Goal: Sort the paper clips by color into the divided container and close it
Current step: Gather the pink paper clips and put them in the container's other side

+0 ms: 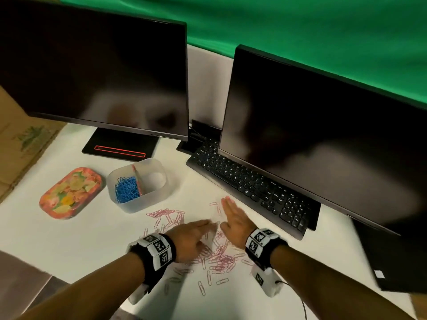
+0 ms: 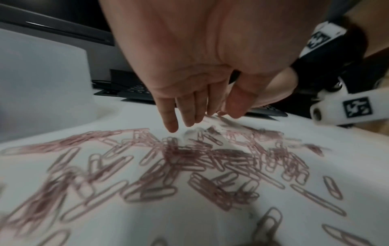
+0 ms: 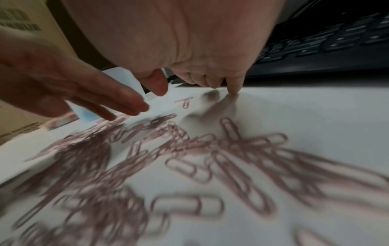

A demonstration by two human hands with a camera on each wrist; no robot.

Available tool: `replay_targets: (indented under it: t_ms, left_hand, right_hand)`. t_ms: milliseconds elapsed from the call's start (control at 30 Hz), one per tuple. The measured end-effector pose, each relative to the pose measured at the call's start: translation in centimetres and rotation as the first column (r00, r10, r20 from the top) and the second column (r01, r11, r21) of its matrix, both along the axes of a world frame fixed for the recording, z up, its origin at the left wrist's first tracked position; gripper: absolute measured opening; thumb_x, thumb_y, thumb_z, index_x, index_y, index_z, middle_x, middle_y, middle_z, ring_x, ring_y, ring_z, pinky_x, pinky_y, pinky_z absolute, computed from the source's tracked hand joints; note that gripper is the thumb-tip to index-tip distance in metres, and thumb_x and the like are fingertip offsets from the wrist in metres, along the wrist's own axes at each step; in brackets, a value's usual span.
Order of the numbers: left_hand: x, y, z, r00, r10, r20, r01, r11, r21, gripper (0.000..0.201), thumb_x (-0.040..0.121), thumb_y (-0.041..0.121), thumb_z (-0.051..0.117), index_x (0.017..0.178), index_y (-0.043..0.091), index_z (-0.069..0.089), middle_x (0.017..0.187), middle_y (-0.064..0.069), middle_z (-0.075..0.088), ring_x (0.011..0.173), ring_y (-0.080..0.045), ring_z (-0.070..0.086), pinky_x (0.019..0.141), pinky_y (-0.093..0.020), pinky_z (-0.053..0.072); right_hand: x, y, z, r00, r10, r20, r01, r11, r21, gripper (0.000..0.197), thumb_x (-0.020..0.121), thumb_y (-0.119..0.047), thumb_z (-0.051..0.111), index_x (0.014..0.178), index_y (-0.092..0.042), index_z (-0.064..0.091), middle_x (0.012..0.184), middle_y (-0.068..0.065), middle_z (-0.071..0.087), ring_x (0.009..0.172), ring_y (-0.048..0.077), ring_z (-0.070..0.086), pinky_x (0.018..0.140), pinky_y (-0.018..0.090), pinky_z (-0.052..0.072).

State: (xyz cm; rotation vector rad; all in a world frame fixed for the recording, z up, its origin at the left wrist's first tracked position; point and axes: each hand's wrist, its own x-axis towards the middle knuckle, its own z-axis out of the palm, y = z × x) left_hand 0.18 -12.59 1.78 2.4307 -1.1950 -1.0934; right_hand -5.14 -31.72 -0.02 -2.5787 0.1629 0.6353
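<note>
1. two dark monitors stand at the back of the white table (image 1: 69, 239): the left monitor (image 1: 92, 72) on a black base with a red-outlined slot, the right monitor (image 1: 323, 139) over a black keyboard (image 1: 249, 183) that lies just beyond the right hand.
2. a flowered lid (image 1: 70, 192) lies flat on the table, just left of the divided container (image 1: 147, 199) and apart from it.
3. the container is translucent and uncovered; a divider splits it. the left compartment holds the blue paper clips (image 1: 126, 189); the right compartment shows only its pale bottom.
4. the pink paper clips (image 1: 217, 255) lie scattered on the table in front of the container, thickest between the two wrists.
5. the left hand (image 1: 191, 239) is flat over the pile, fingers straight and close together, holding nothing.
6. the right hand (image 1: 235, 218) is spread flat, fingers extended toward the keyboard, fingertips on the table, holding nothing.
</note>
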Motion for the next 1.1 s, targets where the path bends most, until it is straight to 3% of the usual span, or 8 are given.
replay_targets:
  t_ms: [133,267,467,600,700,800,900,1100]
  left_hand:
    - [1.5,3.2,-0.3,0.95,0.281,0.139,-0.273,0.959,-0.07,0.067,0.094,0.026,0.045,0.153,0.018,0.013,0.161,-0.005,0.009,0.148,-0.022,0.012,0.12,-0.032,0.015]
    - [3.1,6.6,-2.5,0.883,0.418,0.215,-0.437,0.898,0.048,0.08,0.092,0.053,0.033,0.151,0.009,0.002,0.16,-0.014,0.004,0.148,-0.029,0.004,0.121,-0.042,0.013]
    - [1.0,5.9,-3.7,0.971,0.15,0.189,-0.172,0.979,0.106,0.077,0.096,0.053,0.027,0.15,0.021,-0.017,0.151,-0.002,-0.031,0.145,-0.023,-0.022,0.119,-0.045,-0.006]
    - [0.1,5.0,-2.6,0.991,-0.056,0.118,0.05,0.997,0.052,0.081,0.084,0.061,0.015,0.15,0.026,-0.016,0.155,0.001,-0.027,0.144,-0.018,-0.024,0.121,-0.042,-0.006]
    - [1.4,4.5,-3.0,0.983,0.105,0.152,-0.108,0.994,0.01,0.079,0.09,0.06,0.019,0.151,0.023,-0.015,0.157,-0.002,-0.024,0.145,-0.021,-0.022,0.121,-0.044,-0.002]
    - [2.4,3.3,-3.2,0.969,0.198,0.15,-0.208,0.977,0.05,0.075,0.097,0.049,0.029,0.151,0.018,-0.014,0.157,-0.008,-0.023,0.146,-0.024,-0.02,0.118,-0.044,-0.006]
    - [1.5,1.7,-3.1,0.987,0.047,0.152,-0.06,0.995,0.083,0.076,0.096,0.051,0.029,0.151,0.019,-0.013,0.154,-0.006,-0.028,0.144,-0.024,-0.024,0.118,-0.046,-0.01]
    - [-0.9,1.1,-3.1,0.978,-0.173,0.115,0.166,0.984,0.065,0.073,0.097,0.048,0.03,0.152,0.021,-0.008,0.158,-0.001,-0.021,0.146,-0.017,-0.02,0.119,-0.044,-0.011]
  right_hand:
    - [2.7,1.2,-1.4,0.996,0.073,-0.049,-0.078,0.99,-0.115,0.07,0.095,-0.026,0.034,0.151,-0.012,-0.005,0.16,0.008,-0.012,0.148,0.02,-0.009,0.121,0.044,-0.002]
    - [1.3,3.4,-1.2,0.956,0.29,-0.047,-0.294,0.942,-0.161,0.071,0.096,-0.031,0.033,0.151,-0.009,-0.007,0.158,0.009,-0.018,0.147,0.024,-0.014,0.12,0.045,-0.004]
    - [-3.1,5.2,-1.0,0.916,0.402,-0.008,-0.402,0.914,-0.063,0.071,0.094,-0.029,0.033,0.152,-0.012,-0.003,0.158,0.004,-0.016,0.146,0.016,-0.016,0.121,0.038,-0.005]
    - [-6.2,2.6,-0.9,0.99,0.134,0.049,-0.13,0.989,-0.076,0.075,0.087,-0.044,0.016,0.151,-0.013,-0.008,0.155,-0.001,-0.023,0.143,0.012,-0.023,0.121,0.038,-0.004]
    - [-8.8,-0.3,-1.7,0.98,-0.198,0.034,0.201,0.969,-0.144,0.079,0.084,-0.052,0.006,0.151,-0.013,-0.011,0.156,0.002,-0.023,0.141,0.013,-0.026,0.12,0.04,-0.009]
    - [-10.2,-0.3,-2.4,0.928,-0.373,-0.008,0.364,0.912,-0.188,0.077,0.09,-0.055,0.008,0.15,-0.011,-0.013,0.154,0.006,-0.026,0.143,0.021,-0.023,0.116,0.04,-0.012]
    - [-9.8,2.1,-2.6,0.928,-0.372,0.0,0.367,0.916,-0.162,0.086,0.079,-0.06,-0.007,0.149,-0.011,-0.014,0.149,0.005,-0.032,0.141,0.024,-0.028,0.115,0.04,-0.018]
    - [-7.1,6.3,-2.8,0.987,-0.161,0.027,0.161,0.986,-0.032,0.066,0.099,-0.041,0.016,0.149,-0.015,-0.018,0.151,0.004,-0.033,0.141,0.02,-0.031,0.114,0.031,-0.024]
